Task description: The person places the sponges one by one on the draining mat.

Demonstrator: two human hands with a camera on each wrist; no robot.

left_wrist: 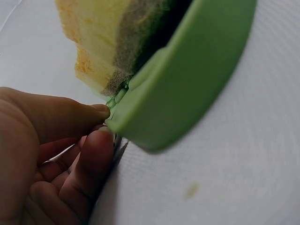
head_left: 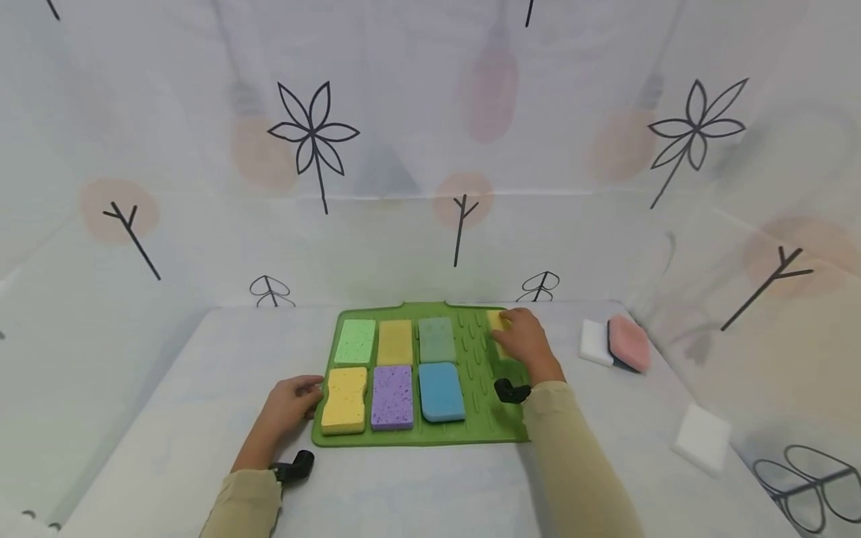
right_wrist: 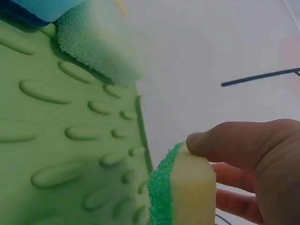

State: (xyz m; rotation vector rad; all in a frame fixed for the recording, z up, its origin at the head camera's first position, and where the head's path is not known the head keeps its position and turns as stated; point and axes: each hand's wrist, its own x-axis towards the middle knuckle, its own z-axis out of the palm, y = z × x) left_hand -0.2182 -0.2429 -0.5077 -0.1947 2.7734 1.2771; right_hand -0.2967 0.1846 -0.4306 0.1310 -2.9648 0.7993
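Observation:
At the back right of a green ridged mat [head_left: 476,377], my right hand [head_left: 526,338] holds a yellow sponge [head_left: 496,321]. The right wrist view shows that this sponge [right_wrist: 194,192] has a green scouring layer; the thumb presses its top edge, with fingers behind it. My left hand [head_left: 291,403] is at the mat's left edge, and in the left wrist view its thumb and forefinger pinch the rim [left_wrist: 123,117]. Two rows of sponges lie on the mat: green [head_left: 355,341], yellow-tan [head_left: 394,342] and grey-green [head_left: 437,340] behind; yellow [head_left: 344,401], purple [head_left: 392,397] and blue [head_left: 442,392] in front.
Right of the mat, a pink sponge with a dark underside [head_left: 629,344] leans against a white sponge [head_left: 595,342]. Another white block [head_left: 702,439] lies nearer the table's right edge. A patterned white cloth [head_left: 403,246] hangs behind the table.

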